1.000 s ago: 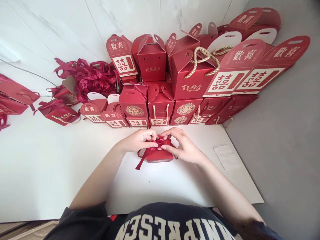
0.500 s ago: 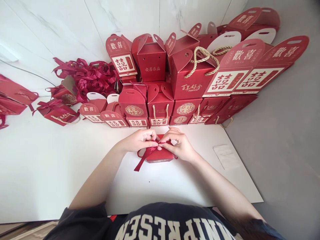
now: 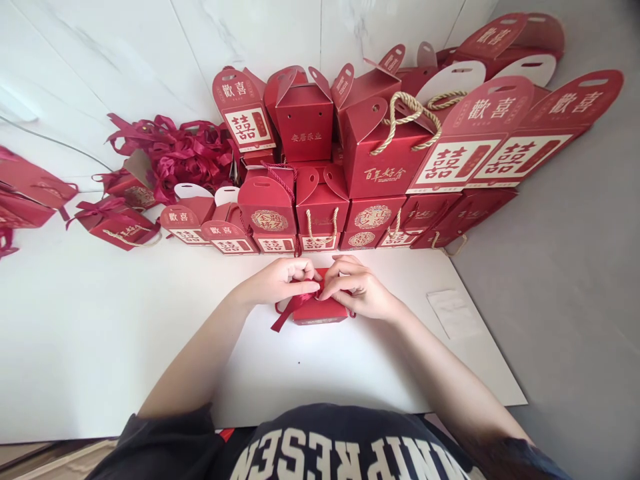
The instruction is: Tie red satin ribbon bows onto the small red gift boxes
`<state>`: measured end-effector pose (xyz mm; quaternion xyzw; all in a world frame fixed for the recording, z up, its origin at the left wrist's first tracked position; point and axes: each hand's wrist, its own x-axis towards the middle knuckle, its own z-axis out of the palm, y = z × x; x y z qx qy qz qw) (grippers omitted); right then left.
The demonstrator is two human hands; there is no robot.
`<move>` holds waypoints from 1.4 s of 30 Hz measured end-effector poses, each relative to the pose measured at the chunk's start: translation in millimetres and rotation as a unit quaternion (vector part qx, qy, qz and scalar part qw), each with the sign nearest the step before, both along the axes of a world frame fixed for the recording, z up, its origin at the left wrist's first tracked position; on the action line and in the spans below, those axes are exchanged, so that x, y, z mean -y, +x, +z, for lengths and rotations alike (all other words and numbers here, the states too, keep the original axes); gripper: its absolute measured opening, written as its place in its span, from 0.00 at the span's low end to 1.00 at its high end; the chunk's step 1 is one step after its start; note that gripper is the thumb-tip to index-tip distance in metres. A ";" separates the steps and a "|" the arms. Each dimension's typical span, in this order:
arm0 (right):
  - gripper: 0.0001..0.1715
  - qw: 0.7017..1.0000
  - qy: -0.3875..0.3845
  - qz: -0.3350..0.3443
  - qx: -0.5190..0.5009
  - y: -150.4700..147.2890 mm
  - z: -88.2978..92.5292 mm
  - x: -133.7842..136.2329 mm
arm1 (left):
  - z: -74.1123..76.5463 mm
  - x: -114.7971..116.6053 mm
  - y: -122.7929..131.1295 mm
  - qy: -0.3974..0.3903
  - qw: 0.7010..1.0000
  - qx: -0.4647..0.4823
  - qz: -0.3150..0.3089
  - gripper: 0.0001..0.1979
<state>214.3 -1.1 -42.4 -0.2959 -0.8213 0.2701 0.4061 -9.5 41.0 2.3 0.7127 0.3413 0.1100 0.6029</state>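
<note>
A small red gift box point(image 3: 325, 311) sits on the white table in front of me, with a dark red ribbon point(image 3: 289, 313) across its top. My left hand point(image 3: 285, 280) pinches the ribbon between thumb and fingers over the left part of the box, and one ribbon tail hangs out to the lower left. My right hand point(image 3: 363, 287) is closed at the ribbon's middle, thumb and forefinger together above the lid. Both hands hide the knot area. Loops of red cord show at the box's left and right sides.
Stacked red gift boxes point(image 3: 320, 200) line the wall behind my hands. A heap of dark red ribbons point(image 3: 187, 157) lies at the back left, near ribbon-tied boxes point(image 3: 117, 223). A white paper sheet point(image 3: 451, 313) lies on the table point(image 3: 150, 333) at right, beside the grey wall.
My right fingertips have dipped slightly at the ribbon's middle. My left hand has shifted a little to the right, and the ribbon tail has lifted somewhat.
</note>
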 end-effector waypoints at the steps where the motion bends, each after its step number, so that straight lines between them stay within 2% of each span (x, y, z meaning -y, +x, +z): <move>1: 0.10 1.000 0.001 0.001 0.001 0.3 0.1 0.0 | 0.5 0.6 0.7 0.006 1.000 -0.003 0.006 0.14; 3: 0.11 1.000 -0.001 0.006 0.003 0.3 0.1 0.4 | 1.3 1.5 2.0 0.020 1.000 0.002 0.014 0.15; 6: 0.10 0.999 -0.037 0.008 -0.013 -1.5 1.1 3.4 | 3.0 1.6 2.9 0.032 0.999 0.013 -0.007 0.16; 10: 0.09 0.976 -0.197 -0.043 -0.087 -0.6 8.5 10.1 | 9.1 -0.4 -2.4 0.026 0.999 0.004 -0.034 0.19; 12: 0.09 0.960 -0.253 -0.039 -0.117 6.1 14.6 12.4 | 13.9 -1.6 -10.1 0.040 0.999 -0.009 -0.034 0.19; 15: 0.07 0.946 -0.295 -0.008 -0.132 23.4 23.1 12.7 | 21.7 -1.4 -25.8 0.043 0.998 -0.014 -0.032 0.14; 17: 0.07 0.927 -0.351 0.017 -0.133 34.8 26.7 11.2 | 25.5 1.1 -34.4 0.062 0.998 -0.013 -0.005 0.13; 19: 0.07 0.899 -0.417 0.039 -0.127 41.0 28.7 9.1 | 26.3 5.7 -38.3 0.124 0.989 -0.051 0.058 0.14; 20: 0.10 0.887 -0.444 0.042 -0.116 41.3 29.5 8.2 | 25.3 8.4 -38.4 0.158 0.980 -0.083 0.091 0.14; 22: 0.22 0.874 -0.477 0.037 -0.079 36.7 31.2 7.1 | 20.2 13.6 -36.2 0.202 0.959 -0.144 0.135 0.15; 24: 0.32 0.878 -0.477 0.029 -0.031 27.4 33.6 7.6 | 12.1 17.7 -33.2 0.197 0.954 -0.175 0.142 0.17; 25: 0.34 0.883 -0.468 0.024 -0.004 22.3 34.8 8.4 | 7.6 19.1 -32.0 0.177 0.958 -0.177 0.142 0.19; 28: 0.31 0.900 -0.433 -0.005 0.044 9.6 37.4 11.1 | -5.0 21.7 -30.7 0.070 0.977 -0.142 0.141 0.23; 31: 0.27 0.914 -0.400 -0.028 0.060 3.9 37.7 12.2 | -12.9 23.1 -31.3 -0.017 0.984 -0.081 0.157 0.21; 34: 0.23 0.926 -0.368 -0.034 0.072 4.2 38.8 11.4 | -15.4 23.6 -32.6 -0.071 0.982 -0.097 0.149 0.22; 37: 0.22 0.922 -0.382 -0.014 0.062 6.6 42.4 10.2 | -13.9 23.7 -33.4 -0.107 0.983 -0.116 0.093 0.24; 40: 0.26 0.907 -0.419 0.014 0.037 7.0 45.7 9.9 | -12.0 25.0 -33.2 -0.115 0.989 -0.061 0.070 0.22; 42: 0.27 0.910 -0.413 0.011 0.045 5.7 46.0 9.9 | -11.9 26.7 -33.2 -0.105 0.991 -0.030 0.075 0.21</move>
